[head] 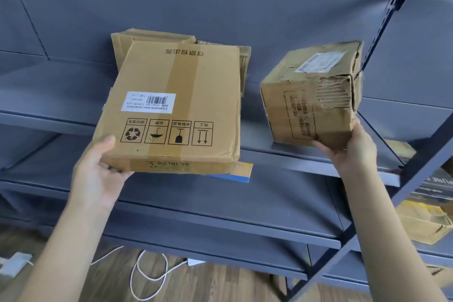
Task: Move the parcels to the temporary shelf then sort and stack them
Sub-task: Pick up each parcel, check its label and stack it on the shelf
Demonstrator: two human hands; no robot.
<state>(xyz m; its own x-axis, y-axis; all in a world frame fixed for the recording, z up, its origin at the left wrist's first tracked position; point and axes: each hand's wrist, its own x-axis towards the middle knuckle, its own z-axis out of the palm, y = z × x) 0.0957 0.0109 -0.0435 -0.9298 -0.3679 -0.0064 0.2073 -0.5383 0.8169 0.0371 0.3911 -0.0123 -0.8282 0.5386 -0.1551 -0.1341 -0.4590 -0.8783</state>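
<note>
Mid-sort at the grey shelf (282, 154): the left hand (98, 176) grips a flat parcel (176, 105) centre frame, printed with recycling, umbrella, glass and arrow symbols plus a barcode label — the right hand (348, 152) clasps a torn box (311, 95). Flattened cartons (152, 37) lie behind; stacking remains, seemingly.

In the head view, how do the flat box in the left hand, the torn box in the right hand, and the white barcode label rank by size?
1. flat box, largest.
2. torn box, though nearness may mislead.
3. white barcode label, clearly smallest.
</note>
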